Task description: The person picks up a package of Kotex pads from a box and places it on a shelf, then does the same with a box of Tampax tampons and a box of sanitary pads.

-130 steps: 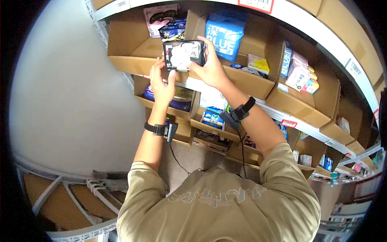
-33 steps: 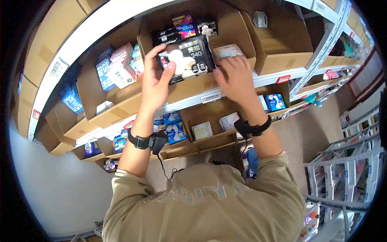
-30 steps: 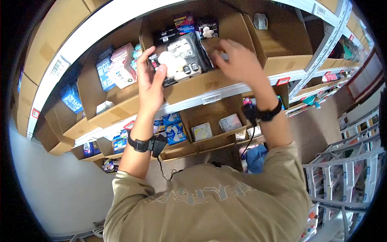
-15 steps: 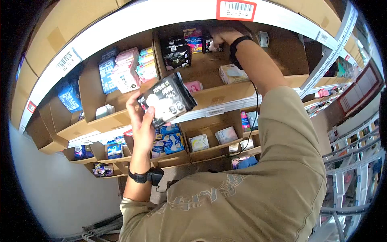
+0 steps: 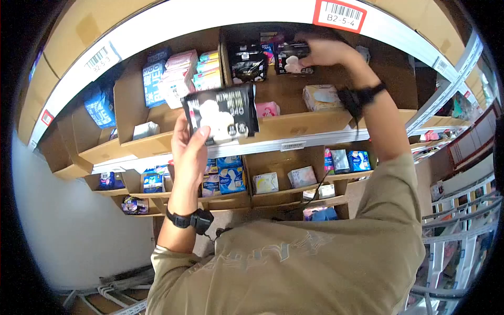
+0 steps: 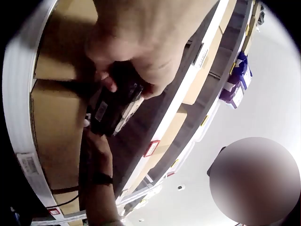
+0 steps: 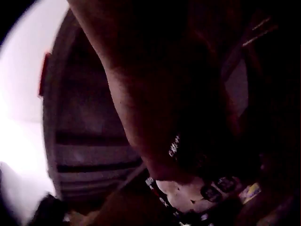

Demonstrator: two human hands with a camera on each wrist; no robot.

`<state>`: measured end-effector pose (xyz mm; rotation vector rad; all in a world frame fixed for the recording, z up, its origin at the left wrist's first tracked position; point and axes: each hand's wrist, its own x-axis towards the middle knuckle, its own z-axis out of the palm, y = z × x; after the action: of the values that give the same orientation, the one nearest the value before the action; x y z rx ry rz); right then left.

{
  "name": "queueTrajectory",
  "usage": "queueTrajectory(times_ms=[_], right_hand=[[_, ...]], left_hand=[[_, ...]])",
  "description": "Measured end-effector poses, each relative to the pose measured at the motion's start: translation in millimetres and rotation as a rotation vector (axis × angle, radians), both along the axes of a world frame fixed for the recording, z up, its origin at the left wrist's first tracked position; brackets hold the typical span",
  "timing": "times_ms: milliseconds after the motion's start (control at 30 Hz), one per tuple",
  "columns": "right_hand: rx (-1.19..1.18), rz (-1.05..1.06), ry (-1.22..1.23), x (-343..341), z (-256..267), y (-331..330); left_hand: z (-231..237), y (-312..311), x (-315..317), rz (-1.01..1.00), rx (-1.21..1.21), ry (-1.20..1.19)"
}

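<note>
My left hand (image 5: 190, 149) holds a black sanitary pad pack (image 5: 220, 113) with white flower shapes and "240" on its front, thumb across the face. It hangs before the front edge of a cardboard bin. Deep in that bin my right hand (image 5: 332, 51) grips a second black pad pack (image 5: 290, 60) at its right side, thumb on the front. The right wrist view, very dark, shows this pack (image 7: 188, 195) below my hand (image 7: 136, 108). In the left wrist view the first pack (image 6: 110, 108) appears edge-on under my left hand (image 6: 141, 52).
Beside the gripped pack stand more black packs (image 5: 249, 65). A yellowish pack (image 5: 320, 97) and a pink one (image 5: 268, 109) lie nearer the bin's front. A shelf beam with label B2-5-4 (image 5: 340, 17) crosses above. Blue packs (image 5: 154, 84) fill the bin on the left.
From the bins farther left, I have shifted to this one. My right hand has let go of the first pack, reached to the back and taken a second pack, now turned face forward.
</note>
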<state>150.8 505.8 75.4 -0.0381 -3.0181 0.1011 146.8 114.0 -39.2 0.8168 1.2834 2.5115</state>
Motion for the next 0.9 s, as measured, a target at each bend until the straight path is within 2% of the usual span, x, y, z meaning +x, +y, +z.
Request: queueTrajectory(times_ms=[33, 100, 167, 200, 233, 333, 367, 433, 467, 533, 633, 667, 833, 900], right_hand=[[-0.053, 0.019, 0.1, 39.8, 14.2, -30.5], [-0.29, 0.189, 0.223, 81.6, 9.1, -47.0], [-0.708, 0.248, 0.183, 120.7, 2.8, -80.2], [-0.783, 0.275, 0.175, 129.0, -9.7, -85.5], [-0.871, 0.274, 0.189, 136.3, -19.7, -98.4], [-0.937, 0.296, 0.386, 140.3, -51.4, -127.6], [-1.105, 0.261, 0.366, 142.0, -55.7, -138.9], [-1.271, 0.244, 0.525, 130.9, -79.2, -151.3], [-1.272, 0.236, 0.525, 127.5, -87.4, -155.9], [-1.425, 0.251, 0.697, 122.4, -97.9, -163.9], [-1.456, 0.172, 0.756, 120.4, -98.0, -173.8], [-1.33, 0.185, 0.831, 114.6, -102.2, -170.2], [-1.348, 0.229, 0.962, 107.1, -93.4, -185.3], [-1.117, 0.226, 1.031, 98.1, -102.0, -181.4]], left_hand=[[1.1, 1.0, -4.7, -0.008, 0.004, -0.017], [11.9, 9.9, -0.4, 0.044, 0.085, -0.067], [28.9, 21.8, 2.3, 0.068, 0.15, -0.03], [37.4, 29.7, 5.1, 0.074, 0.165, 0.01], [43.8, 39.0, 8.6, 0.082, 0.171, 0.007], [43.4, 59.9, 13.1, -0.014, 0.091, 0.032], [36.7, 66.5, 12.5, -0.051, 0.061, 0.032], [35.0, 79.9, 24.3, -0.089, 0.096, 0.015], [34.6, 83.0, 27.8, -0.07, 0.067, 0.022], [40.0, 84.1, 32.4, -0.104, 0.063, -0.008], [43.8, 91.7, 29.9, -0.14, 0.134, -0.017], [45.0, 94.8, 29.2, -0.147, 0.153, -0.025], [44.5, 107.0, 18.4, -0.132, 0.17, 0.01], [37.1, 109.8, 14.5, -0.087, 0.177, 0.021]])
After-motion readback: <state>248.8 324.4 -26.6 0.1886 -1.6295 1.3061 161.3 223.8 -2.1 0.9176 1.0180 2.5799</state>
